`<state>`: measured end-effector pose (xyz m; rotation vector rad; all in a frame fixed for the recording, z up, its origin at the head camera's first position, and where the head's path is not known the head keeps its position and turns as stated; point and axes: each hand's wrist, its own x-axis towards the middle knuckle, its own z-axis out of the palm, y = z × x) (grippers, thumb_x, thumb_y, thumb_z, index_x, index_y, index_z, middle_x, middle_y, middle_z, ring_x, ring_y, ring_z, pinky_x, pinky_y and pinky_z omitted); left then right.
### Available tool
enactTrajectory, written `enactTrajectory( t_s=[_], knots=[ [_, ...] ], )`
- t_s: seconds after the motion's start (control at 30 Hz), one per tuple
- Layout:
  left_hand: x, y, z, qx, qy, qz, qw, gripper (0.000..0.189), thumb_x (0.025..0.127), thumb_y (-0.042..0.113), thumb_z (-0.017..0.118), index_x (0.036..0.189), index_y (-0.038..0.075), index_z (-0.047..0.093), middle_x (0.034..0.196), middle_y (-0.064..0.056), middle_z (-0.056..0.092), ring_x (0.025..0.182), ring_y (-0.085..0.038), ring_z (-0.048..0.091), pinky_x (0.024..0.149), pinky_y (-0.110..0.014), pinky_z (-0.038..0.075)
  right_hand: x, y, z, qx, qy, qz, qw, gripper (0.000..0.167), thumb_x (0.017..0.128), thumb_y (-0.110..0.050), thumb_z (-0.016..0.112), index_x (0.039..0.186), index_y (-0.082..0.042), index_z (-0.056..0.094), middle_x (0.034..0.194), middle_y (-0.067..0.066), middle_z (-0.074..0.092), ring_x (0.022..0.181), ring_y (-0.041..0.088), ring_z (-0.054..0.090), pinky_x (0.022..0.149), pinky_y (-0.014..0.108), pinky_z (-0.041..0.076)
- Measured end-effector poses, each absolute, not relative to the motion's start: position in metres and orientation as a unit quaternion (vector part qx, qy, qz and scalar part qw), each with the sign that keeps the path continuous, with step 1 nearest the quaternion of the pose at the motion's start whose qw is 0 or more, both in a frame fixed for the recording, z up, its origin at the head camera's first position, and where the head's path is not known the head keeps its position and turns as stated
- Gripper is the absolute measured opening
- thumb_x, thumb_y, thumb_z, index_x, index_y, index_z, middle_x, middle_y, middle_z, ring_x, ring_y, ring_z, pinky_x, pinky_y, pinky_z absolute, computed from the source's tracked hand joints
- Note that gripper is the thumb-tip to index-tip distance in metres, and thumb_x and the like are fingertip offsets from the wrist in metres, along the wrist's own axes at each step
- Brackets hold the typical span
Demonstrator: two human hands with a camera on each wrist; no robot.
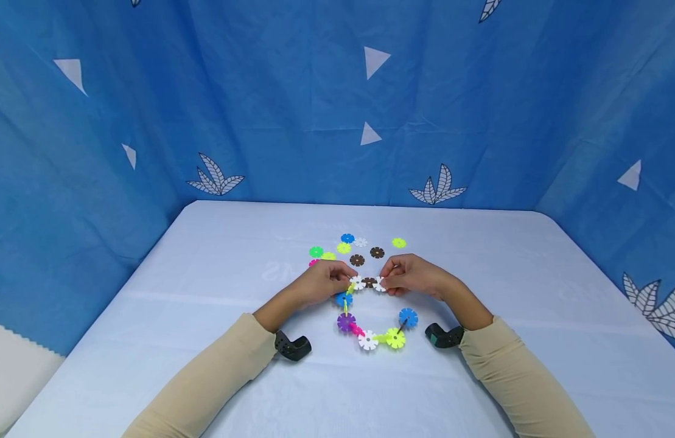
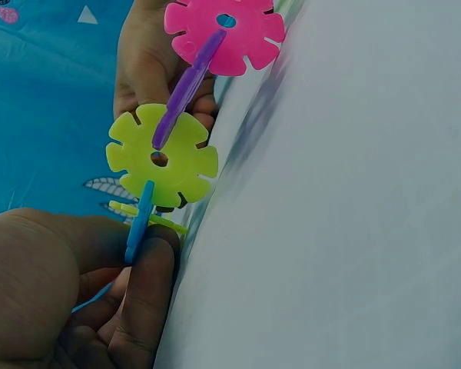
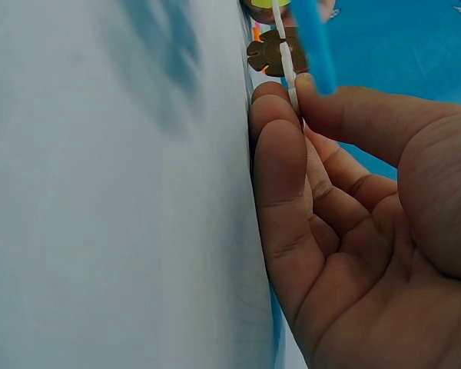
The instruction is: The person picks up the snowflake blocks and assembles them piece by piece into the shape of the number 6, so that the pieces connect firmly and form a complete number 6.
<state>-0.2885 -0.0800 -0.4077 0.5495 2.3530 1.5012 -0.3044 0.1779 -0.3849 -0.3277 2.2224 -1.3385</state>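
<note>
At the white table (image 1: 479, 255), both hands (image 1: 322, 282) (image 1: 412, 275) pinch linked discs (image 1: 345, 323).

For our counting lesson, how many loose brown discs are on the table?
2: the nearer brown disc, and the farther brown disc to its right, beyond the chain. The left hand or right hand may hide others.

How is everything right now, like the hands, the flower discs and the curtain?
Left hand: pinching part of the chain.
Right hand: pinching a white disc.
Chain: joined in a curve, gap on the right.
Brown chain disc: joined between two white ones.
Loose discs: flat on the table.
Curtain: hanging, creased.
</note>
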Motion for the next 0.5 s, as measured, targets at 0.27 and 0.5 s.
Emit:
enactTrajectory(
  t_s=[0.27,0.5],
  knots=[
    [-0.2900,-0.0839,-0.4052,0.199,0.819,0.509,0.177,0.023,0.101,0.017,0.062,0.121,0.010,0.071,0.087,-0.004,0.065,0.075,-0.016,0.056,0.070,-0.028,0.048,-0.3052,0.1754,-0.3862,-0.144,0.817,-0.493,0.263,0.013,0.096,-0.008,0.070,0.105,-0.001,0.064,0.086,0.009,0.069,0.076,0.021,0.065,0.071,0.031,0.056],
    [-0.2884,-0.0823,-0.4017,0.232,0.830,0.475,0.178,0.021,0.100,0.028,0.066,0.113,0.014,0.074,0.085,-0.001,0.064,0.073,-0.016,0.057,0.068,-0.031,0.050,-0.3030,0.1712,-0.3854,-0.182,0.827,-0.472,0.244,0.012,0.096,-0.011,0.071,0.105,-0.004,0.069,0.088,0.006,0.070,0.078,0.022,0.063,0.065,0.032,0.048]
  ],
)
